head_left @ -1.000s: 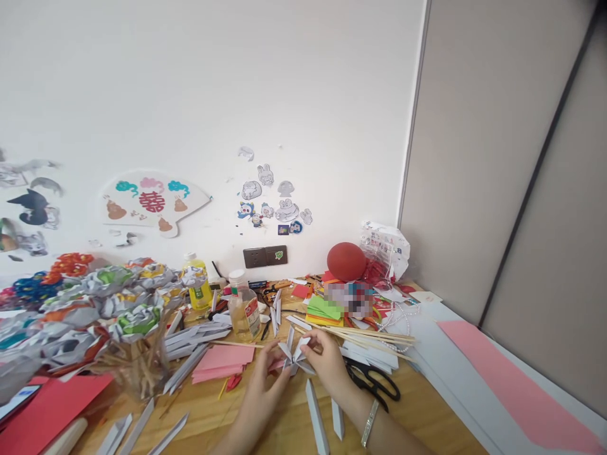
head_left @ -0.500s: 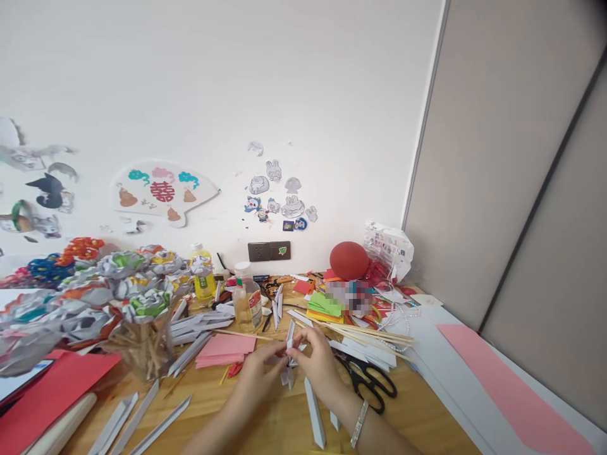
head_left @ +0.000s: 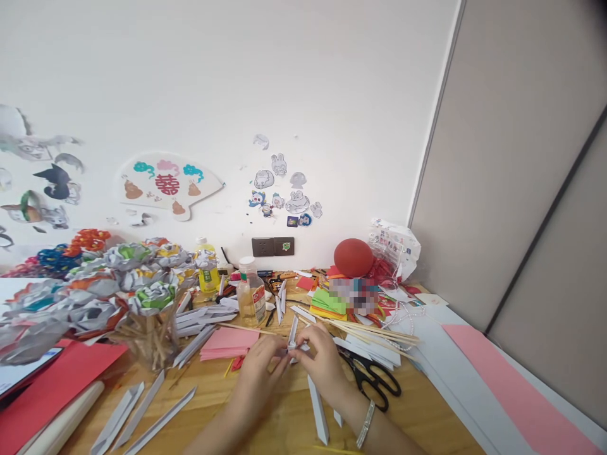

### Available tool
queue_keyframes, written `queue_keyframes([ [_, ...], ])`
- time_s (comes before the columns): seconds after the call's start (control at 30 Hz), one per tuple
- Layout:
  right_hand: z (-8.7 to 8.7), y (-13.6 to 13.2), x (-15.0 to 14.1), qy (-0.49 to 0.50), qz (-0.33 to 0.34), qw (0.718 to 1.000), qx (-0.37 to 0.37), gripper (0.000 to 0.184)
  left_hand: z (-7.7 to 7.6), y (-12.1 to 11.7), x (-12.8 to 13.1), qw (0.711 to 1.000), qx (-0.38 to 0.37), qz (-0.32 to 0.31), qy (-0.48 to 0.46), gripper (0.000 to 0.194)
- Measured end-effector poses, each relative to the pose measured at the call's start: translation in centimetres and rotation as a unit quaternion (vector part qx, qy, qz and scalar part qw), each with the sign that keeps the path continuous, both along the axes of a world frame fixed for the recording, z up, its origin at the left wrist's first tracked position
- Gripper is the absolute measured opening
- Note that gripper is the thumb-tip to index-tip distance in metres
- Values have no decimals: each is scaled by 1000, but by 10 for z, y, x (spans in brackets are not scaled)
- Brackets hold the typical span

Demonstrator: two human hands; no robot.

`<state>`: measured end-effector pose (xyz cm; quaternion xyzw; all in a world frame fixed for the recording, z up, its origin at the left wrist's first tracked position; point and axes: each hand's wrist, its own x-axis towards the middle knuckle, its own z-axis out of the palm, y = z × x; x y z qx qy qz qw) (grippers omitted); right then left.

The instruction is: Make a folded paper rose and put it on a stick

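Between my two hands is a small piece of folded white paper (head_left: pixel 293 335), with one strip standing up above the fingertips. My left hand (head_left: pixel 263 359) pinches it from the left, and my right hand (head_left: pixel 318 355), with a bracelet (head_left: pixel 366 423) at the wrist, pinches it from the right. Fingers hide most of its lower part. Just below my right hand lies a folded white paper strip (head_left: pixel 317 411). Black-handled scissors (head_left: pixel 374 376) rest right of that hand, and a stack of pink paper (head_left: pixel 227 343) lies left of my left hand.
Crumpled-paper flowers on sticks stand in a clear container (head_left: pixel 149 341) at left. Behind my hands are a glue bottle (head_left: pixel 251 297), wooden sticks (head_left: pixel 374 333) and green paper (head_left: pixel 329 301). A red balloon (head_left: pixel 353 257) sits by the wall. More folded strips (head_left: pixel 161 420) lie front left.
The paper's spread flaps showed between my hands a second ago; my fingers have since closed in around its middle, covering most of it. The camera view has turned slightly left.
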<state>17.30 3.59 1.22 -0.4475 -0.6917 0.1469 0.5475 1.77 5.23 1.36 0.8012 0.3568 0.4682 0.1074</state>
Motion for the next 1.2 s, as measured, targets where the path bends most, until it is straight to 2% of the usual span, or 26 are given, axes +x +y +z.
queue_keyframes([
  [0.17,3,-3,2,-27,12,999,37,15,2,-1,-3,996,86,-14,32,8],
  [0.37,0,-3,3,-47,27,998,41,10,-6,2,-5,989,141,-16,29,16],
  [0.7,-6,-4,-2,-65,4,992,108,14,-14,-1,-8,990,141,-12,-21,16],
  [0.87,1,-7,-1,-65,8,993,98,16,-5,-3,-6,987,156,-1,-32,11],
  [0.93,7,-9,1,-59,17,995,82,16,4,-4,-7,991,132,-20,-23,10],
  [1.0,12,-9,2,-40,29,998,32,13,15,-5,-10,996,71,-44,-1,8],
  [1.1,13,-4,5,24,70,992,-99,5,30,-6,-14,995,-76,-61,19,5],
  [1.2,5,3,6,115,126,960,-223,8,33,-3,-14,972,-222,-72,-7,7],
])
